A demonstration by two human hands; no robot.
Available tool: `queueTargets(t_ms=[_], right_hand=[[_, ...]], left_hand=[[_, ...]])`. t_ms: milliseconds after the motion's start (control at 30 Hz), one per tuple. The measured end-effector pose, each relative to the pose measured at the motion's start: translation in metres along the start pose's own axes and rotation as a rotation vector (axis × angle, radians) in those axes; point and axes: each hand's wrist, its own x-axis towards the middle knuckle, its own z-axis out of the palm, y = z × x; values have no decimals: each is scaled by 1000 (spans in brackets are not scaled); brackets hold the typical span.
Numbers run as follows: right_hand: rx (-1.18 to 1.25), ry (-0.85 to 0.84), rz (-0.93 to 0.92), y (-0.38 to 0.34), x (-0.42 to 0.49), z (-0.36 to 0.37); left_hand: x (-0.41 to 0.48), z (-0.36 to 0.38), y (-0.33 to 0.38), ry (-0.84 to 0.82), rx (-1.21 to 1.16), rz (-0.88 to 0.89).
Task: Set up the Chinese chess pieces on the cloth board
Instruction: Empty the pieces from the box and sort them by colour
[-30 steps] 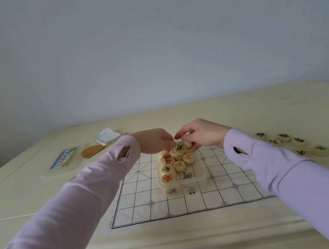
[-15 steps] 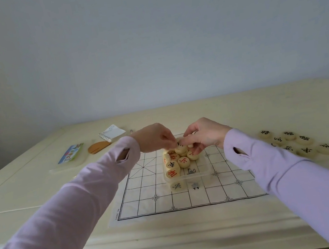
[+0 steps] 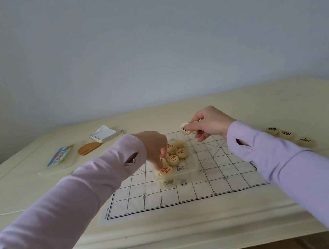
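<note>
**Hands at the piece box on the cloth board**

A clear plastic box (image 3: 191, 168) sits on the middle of the cloth board (image 3: 221, 182), holding a heap of pale round pieces (image 3: 173, 159), several with red characters. The left hand (image 3: 154, 146) reaches down into the box's near-left corner, fingers bent downward, tips just beside a red-marked piece (image 3: 165, 170). Whether they grip anything cannot be told, since the back of the hand covers them. The right hand (image 3: 211, 123) is raised over the board's far edge, beyond the box, pinching a black-marked piece (image 3: 185, 129) between thumb and fingers — a second pale shape under those fingers is too unclear to name. To the right, loose pieces (image 3: 284, 134) lie on the table (image 3: 176, 239), partly hidden by the right sleeve (image 3: 282, 160). Marks seen through the box wall are blurred.
</note>
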Motion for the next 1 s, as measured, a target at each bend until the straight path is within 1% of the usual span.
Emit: queueTargets(t_ms=[100, 167, 233, 367, 433, 567, 667, 833, 1000], right_hand=[[-93, 77, 20, 13, -7, -30], [-163, 103, 67, 23, -12, -52], [-196, 122, 131, 34, -17, -71], [-267, 148, 239, 57, -25, -103], [-286, 138, 287, 66, -28, -117], [-300, 122, 387, 78, -34, -143], [-354, 107, 439, 84, -39, -154], [-457, 126, 448, 88, -43, -158], [-577, 169, 441, 89, -45, -157]], left_hand=[[-1, -11, -2, 116, -32, 0], [1, -25, 4, 206, -124, 12], [8, -35, 20, 255, -227, 31], [31, -41, 72, 239, -272, 108], [45, -42, 96, 258, -298, 131], [69, -47, 133, 300, -356, 170], [81, -47, 153, 277, -339, 188], [93, -41, 170, 240, -252, 187], [95, -36, 175, 227, -333, 196]])
